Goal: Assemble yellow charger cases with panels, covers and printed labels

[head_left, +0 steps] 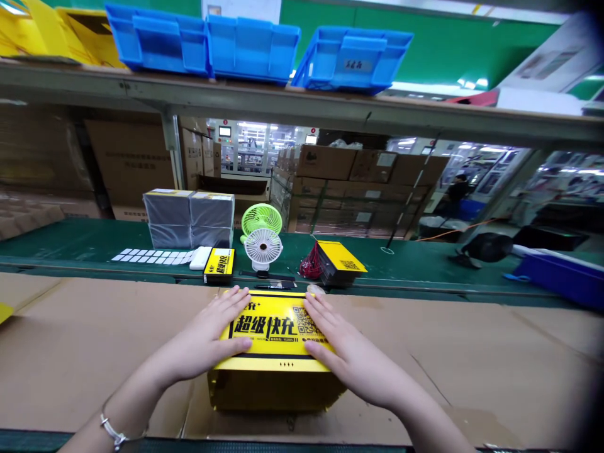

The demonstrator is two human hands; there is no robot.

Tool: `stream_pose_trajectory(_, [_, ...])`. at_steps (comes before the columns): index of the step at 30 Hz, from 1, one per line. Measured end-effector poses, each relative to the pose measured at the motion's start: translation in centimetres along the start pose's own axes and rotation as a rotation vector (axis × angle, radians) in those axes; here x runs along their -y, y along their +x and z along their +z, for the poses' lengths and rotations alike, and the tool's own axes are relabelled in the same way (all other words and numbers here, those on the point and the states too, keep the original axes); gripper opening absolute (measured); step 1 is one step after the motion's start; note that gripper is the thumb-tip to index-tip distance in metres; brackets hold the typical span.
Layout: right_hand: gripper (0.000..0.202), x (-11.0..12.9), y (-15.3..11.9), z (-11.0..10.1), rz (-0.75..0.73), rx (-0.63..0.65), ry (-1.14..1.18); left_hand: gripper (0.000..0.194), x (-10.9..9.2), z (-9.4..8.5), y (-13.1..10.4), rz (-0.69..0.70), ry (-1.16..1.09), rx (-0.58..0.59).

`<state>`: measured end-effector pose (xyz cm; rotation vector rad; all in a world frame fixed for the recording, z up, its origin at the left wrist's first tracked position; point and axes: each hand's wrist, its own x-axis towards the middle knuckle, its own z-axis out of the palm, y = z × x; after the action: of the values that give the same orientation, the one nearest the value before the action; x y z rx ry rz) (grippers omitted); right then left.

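Note:
A yellow box with large black printed characters and a QR code sits in front of me on brown cardboard. Its near side is dark yellow and in shadow. My left hand lies on the left part of the box top, fingers stretched forward and thumb apart on the print. On the right part, my right hand rests the same way, its fingers partly over the QR code. Both hands are open and touch the box.
Behind the box are a white fan, a green fan, a small yellow-black box, red cables, yellow-topped boxes, white cards and wrapped grey stacks. Blue bins stand on the shelf above.

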<state>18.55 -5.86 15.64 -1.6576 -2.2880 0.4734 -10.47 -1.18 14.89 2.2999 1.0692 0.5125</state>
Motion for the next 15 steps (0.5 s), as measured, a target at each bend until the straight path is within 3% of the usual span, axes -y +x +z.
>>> stream_pose_trajectory(4, [0.064,-2.9,-2.3,0.8,0.04,-0.033,0.428,0.058,1.7,2.0,-2.3,-0.062,-0.362,-0.143])
stream_pose_trajectory(8, [0.074,-5.3,-4.1,4.4,0.039,-0.086,0.817,0.061,3.4,6.6,-4.6,-0.112,-0.801,-0.303])
stream_pose_trajectory(10, [0.074,-5.9,-4.5,6.9,0.141,-0.119,0.825,0.065,4.2,8.9,-5.7,-0.106,-0.929,-0.352])
stream_pose_trajectory(12, [0.055,-6.0,-4.5,8.9,0.274,-0.188,0.725,0.074,4.6,10.2,-6.4,-0.141,-0.954,-0.334])
stream_pose_trajectory(15, [0.028,-5.7,-4.0,9.5,0.351,-0.301,0.512,0.087,3.9,10.0,-6.6,-0.231,-0.934,-0.301])
